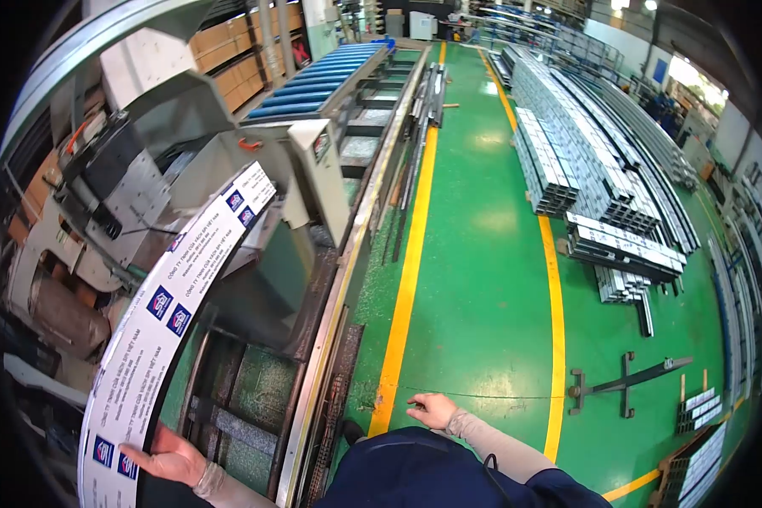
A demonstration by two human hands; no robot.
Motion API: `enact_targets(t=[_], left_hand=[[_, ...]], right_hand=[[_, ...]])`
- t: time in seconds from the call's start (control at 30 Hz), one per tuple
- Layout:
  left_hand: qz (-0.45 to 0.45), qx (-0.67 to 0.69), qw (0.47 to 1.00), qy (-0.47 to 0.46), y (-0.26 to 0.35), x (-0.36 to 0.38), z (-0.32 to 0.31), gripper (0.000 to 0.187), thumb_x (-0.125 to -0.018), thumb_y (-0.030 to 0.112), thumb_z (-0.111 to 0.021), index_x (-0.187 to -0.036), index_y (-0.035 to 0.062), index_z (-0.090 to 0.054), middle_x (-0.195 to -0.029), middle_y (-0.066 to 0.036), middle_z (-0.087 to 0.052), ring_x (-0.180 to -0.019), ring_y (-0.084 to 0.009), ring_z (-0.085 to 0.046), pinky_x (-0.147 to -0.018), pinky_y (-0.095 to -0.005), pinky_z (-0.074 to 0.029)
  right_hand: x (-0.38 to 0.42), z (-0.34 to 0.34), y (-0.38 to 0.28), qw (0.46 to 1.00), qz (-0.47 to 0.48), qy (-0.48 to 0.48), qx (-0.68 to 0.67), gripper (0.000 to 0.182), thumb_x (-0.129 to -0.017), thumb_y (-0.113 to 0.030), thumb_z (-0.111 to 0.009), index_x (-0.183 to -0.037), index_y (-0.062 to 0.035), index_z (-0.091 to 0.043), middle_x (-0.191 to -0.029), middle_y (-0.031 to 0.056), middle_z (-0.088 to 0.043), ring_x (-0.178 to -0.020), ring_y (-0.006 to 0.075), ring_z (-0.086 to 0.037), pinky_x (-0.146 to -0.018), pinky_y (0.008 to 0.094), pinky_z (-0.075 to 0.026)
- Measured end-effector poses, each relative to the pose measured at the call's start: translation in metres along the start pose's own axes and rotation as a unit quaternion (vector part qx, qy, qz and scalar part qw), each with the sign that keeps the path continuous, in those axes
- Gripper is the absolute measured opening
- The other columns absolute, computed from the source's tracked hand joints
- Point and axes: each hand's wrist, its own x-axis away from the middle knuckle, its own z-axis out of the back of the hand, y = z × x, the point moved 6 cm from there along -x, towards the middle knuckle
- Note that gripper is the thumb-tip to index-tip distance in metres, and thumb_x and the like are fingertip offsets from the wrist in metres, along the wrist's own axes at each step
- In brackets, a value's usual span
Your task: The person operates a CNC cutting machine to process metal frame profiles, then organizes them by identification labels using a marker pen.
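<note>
A long profile point(148, 339) wrapped in white printed film runs up from the lower left towards the saw-like machine. My left hand point(171, 457) grips its near end, the thumb lying on the printed face and the fingers behind the edge. Dark blue logos and lettering repeat along the film. My right hand point(434, 411) is in front of my body above the green floor, holding nothing, with its fingers loosely bent and apart.
A grey machine point(178, 114) stands at the left, beside a metal bed rail point(334, 322) and blue rollers point(322, 76). Yellow lines point(411, 279) mark the green floor point(474, 305). Stacked wrapped profiles point(567, 144) lie at right, near a metal stand point(626, 385).
</note>
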Motion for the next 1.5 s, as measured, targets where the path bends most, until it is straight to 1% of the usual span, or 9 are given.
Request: enact_targets(t=[0.3,0.77,1.03,1.1,1.17,1.27,1.3,1.4,1.5], left_hand=[[-0.24,0.043,0.97,-0.022,0.024,0.134,-0.183,0.069,-0.08,0.047,-0.061,-0.126,-0.0031,-0.053,-0.129,-0.023,-0.054,-0.119,-0.0336,-0.052,-0.106,-0.0453,-0.037],[0.058,0.156,0.93,-0.329,-0.126,0.223,-0.349,0.05,-0.077,0.039,-0.058,-0.108,0.0001,-0.064,-0.108,-0.025,-0.064,-0.088,-0.0351,-0.067,-0.078,-0.0465,-0.057],[0.045,0.202,0.925,-0.318,-0.291,0.304,-0.425,0.065,-0.07,0.04,-0.063,-0.121,-0.0005,-0.058,-0.123,-0.024,-0.056,-0.114,-0.0442,-0.053,-0.091,-0.0636,-0.043],[0.222,0.435,0.727,-0.482,-0.295,0.39,-0.486,0.071,-0.074,0.043,-0.063,-0.129,-0.0011,-0.053,-0.131,-0.025,-0.051,-0.119,-0.0435,-0.05,-0.097,-0.0605,-0.041],[0.344,0.519,0.577,-0.529,-0.309,0.467,-0.522,0.074,-0.077,0.044,-0.063,-0.134,-0.0012,-0.049,-0.136,-0.025,-0.048,-0.122,-0.043,-0.048,-0.102,-0.058,-0.039],[0.256,0.343,0.766,-0.481,-0.307,0.564,-0.556,0.073,-0.079,0.046,-0.06,-0.135,0.0004,-0.049,-0.135,-0.024,-0.05,-0.119,-0.0415,-0.052,-0.1,-0.0572,-0.042],[0.323,0.433,0.642,-0.544,-0.301,0.606,-0.569,0.073,-0.08,0.048,-0.06,-0.135,0.0008,-0.049,-0.134,-0.023,-0.051,-0.117,-0.0411,-0.053,-0.098,-0.0572,-0.044],[0.303,0.325,0.733,-0.516,-0.292,0.704,-0.577,0.076,-0.085,0.058,-0.049,-0.127,-0.0053,-0.053,-0.12,-0.026,-0.058,-0.099,-0.0367,-0.064,-0.082,-0.0535,-0.056],[0.471,0.432,0.507,-0.578,-0.252,0.813,-0.578,0.086,-0.079,0.054,-0.06,-0.138,-0.0049,-0.038,-0.134,-0.028,-0.044,-0.12,-0.0404,-0.047,-0.097,-0.0584,-0.042]], right_hand=[[0.103,0.112,0.152,0.984,-0.084,0.147,-0.056,0.041,-0.087,-0.037,-0.062,-0.113,-0.0068,-0.065,-0.098,0.0124,-0.07,-0.094,0.0304,-0.066,-0.085,0.04,-0.052],[0.187,0.145,0.239,0.853,-0.185,0.357,-0.332,0.037,-0.089,-0.03,-0.066,-0.115,-0.0034,-0.064,-0.087,0.0084,-0.068,-0.079,0.0164,-0.063,-0.074,0.0319,-0.051],[0.194,0.21,0.306,0.758,-0.192,0.48,-0.397,0.039,-0.089,-0.033,-0.065,-0.116,-0.0042,-0.063,-0.081,0.0089,-0.066,-0.074,0.017,-0.062,-0.07,0.0328,-0.051],[0.204,0.23,0.328,0.738,-0.206,0.517,-0.381,0.041,-0.09,-0.033,-0.065,-0.117,-0.0031,-0.062,-0.08,0.0089,-0.066,-0.074,0.0161,-0.062,-0.069,0.0321,-0.05],[0.227,0.244,0.348,0.667,-0.212,0.566,-0.435,0.042,-0.092,-0.031,-0.063,-0.122,-0.0014,-0.057,-0.09,0.0086,-0.066,-0.08,0.016,-0.063,-0.073,0.031,-0.051],[0.278,0.219,0.354,0.501,-0.212,0.642,-0.541,0.048,-0.095,-0.036,-0.058,-0.128,-0.0018,-0.05,-0.103,0.0099,-0.065,-0.088,0.018,-0.064,-0.076,0.0311,-0.051],[0.299,0.207,0.356,0.431,-0.203,0.667,-0.573,0.051,-0.096,-0.04,-0.056,-0.13,-0.0024,-0.048,-0.106,0.0106,-0.064,-0.09,0.019,-0.064,-0.077,0.0314,-0.051],[0.36,0.144,0.378,0.253,-0.245,0.701,-0.621,0.064,-0.094,-0.053,-0.051,-0.134,-0.0035,-0.043,-0.116,0.0138,-0.06,-0.096,0.0212,-0.064,-0.078,0.0333,-0.051],[0.421,0.09,0.391,0.071,-0.185,0.756,-0.624,0.085,-0.089,-0.067,-0.047,-0.141,-0.0002,-0.032,-0.129,0.0205,-0.051,-0.106,0.0258,-0.059,-0.086,0.0401,-0.049]])
